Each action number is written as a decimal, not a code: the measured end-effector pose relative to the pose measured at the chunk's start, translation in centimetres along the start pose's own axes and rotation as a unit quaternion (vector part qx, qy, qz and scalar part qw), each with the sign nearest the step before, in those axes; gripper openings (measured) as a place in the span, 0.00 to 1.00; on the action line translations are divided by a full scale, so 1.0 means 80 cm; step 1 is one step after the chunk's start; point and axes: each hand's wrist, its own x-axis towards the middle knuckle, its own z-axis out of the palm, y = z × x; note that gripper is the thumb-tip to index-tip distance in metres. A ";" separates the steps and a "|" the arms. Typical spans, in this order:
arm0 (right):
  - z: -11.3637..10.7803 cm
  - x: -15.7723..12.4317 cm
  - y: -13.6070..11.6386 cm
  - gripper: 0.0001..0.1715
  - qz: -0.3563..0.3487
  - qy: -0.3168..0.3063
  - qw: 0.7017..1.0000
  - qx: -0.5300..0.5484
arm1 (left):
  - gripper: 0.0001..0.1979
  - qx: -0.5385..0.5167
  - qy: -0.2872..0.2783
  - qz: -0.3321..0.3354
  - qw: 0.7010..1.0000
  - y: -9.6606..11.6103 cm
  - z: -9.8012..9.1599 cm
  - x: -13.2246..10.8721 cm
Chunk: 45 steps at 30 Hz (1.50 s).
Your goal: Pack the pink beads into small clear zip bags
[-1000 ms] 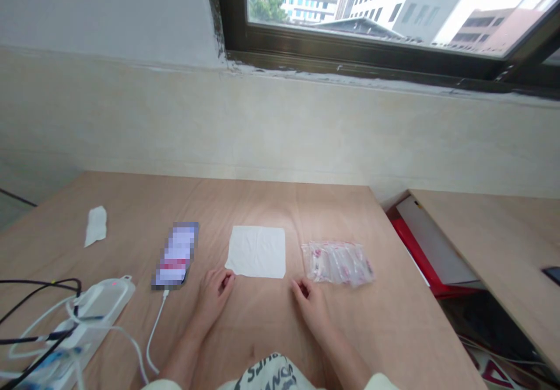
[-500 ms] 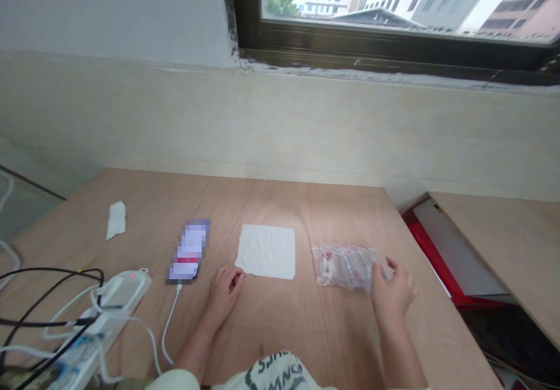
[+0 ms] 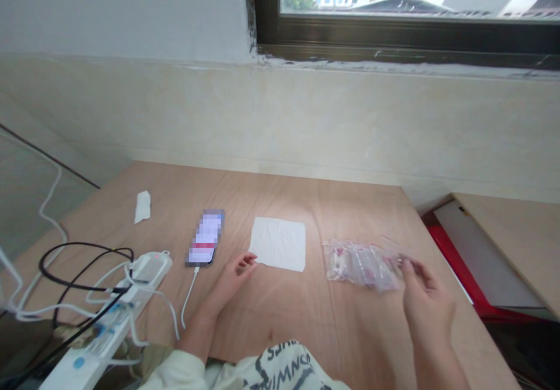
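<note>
Clear plastic zip bag of small pink-and-white items, contents too blurred to identify – flat on the table, right of centre, nothing visibly taken out. Right hand at the bag's right end, fingers curled and narrow, thumb side blurred; grip on bag edge unclear, can't tell if holding. Left hand low and relaxed, fingers loosely curled, holding nothing, tips just by lower-left corner of flat white square cloth. Cloth lying open between both hands, no items on it. Left of it: pixelated phone on thin white charging cable, small crumpled white tissue further back. Long white power strip at near-left edge, tangled black cable over it – well away from the hands. Pale plywood table otherwise bare around bag; red folder in gap by side desk, nothing blocking either hand.
</note>
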 end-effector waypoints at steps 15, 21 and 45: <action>0.110 -0.112 -0.073 0.12 -0.094 -0.374 0.910 0.153 | 0.07 -0.106 -0.109 0.006 0.988 0.063 -0.003 -0.012; 0.116 -0.129 -0.102 0.13 -0.145 -0.427 0.886 0.110 | 0.08 -0.144 -0.095 0.003 0.985 0.060 0.010 -0.005; 0.130 -0.138 -0.096 0.09 -0.057 -0.475 0.875 0.074 | 0.08 -0.161 -0.040 -0.018 0.986 0.040 0.012 -0.014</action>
